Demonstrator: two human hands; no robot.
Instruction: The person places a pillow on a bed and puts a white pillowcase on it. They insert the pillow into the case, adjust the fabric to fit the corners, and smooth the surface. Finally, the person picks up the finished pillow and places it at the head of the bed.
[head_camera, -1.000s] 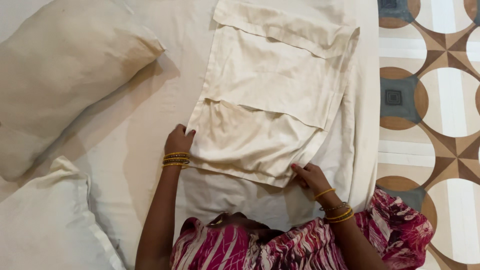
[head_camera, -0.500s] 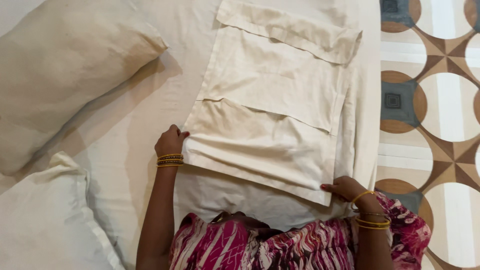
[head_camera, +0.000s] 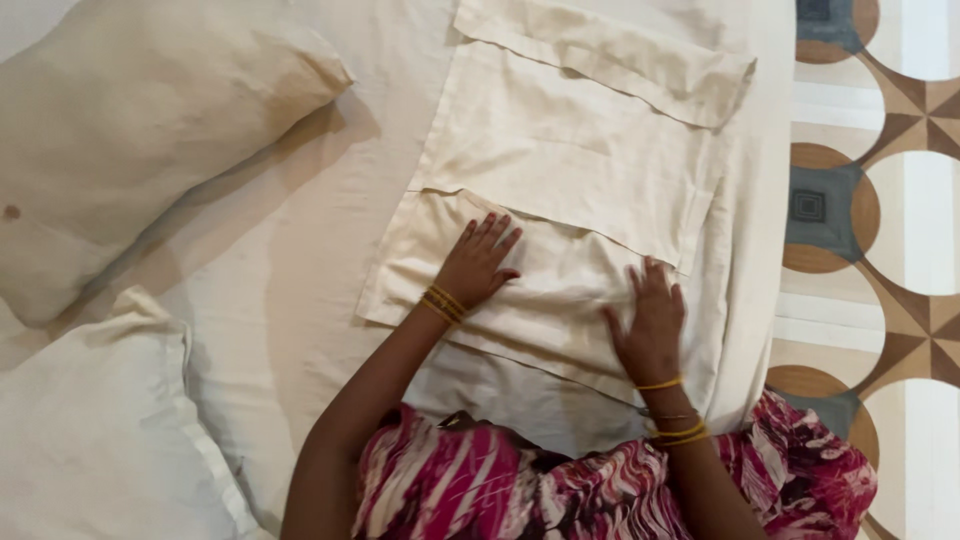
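Observation:
A cream pillowcase (head_camera: 570, 170) lies flat on the white bed sheet (head_camera: 300, 230), folded so its near part overlaps the middle. My left hand (head_camera: 478, 262) rests palm down on the near folded part, fingers spread. My right hand (head_camera: 650, 325) lies flat on the same fold further right, near its lower edge, fingers apart. Both wrists carry yellow bangles. Neither hand grips anything.
A cream pillow (head_camera: 130, 140) lies at the upper left, and a white pillow (head_camera: 90, 430) at the lower left. The bed's right edge runs beside a patterned tiled floor (head_camera: 890, 200). My pink patterned garment (head_camera: 600, 480) fills the bottom of the view.
Both hands have let go of the pillowcase's near corners and moved onto the folded cloth, now pressing flat on it. The near fold lies straighter.

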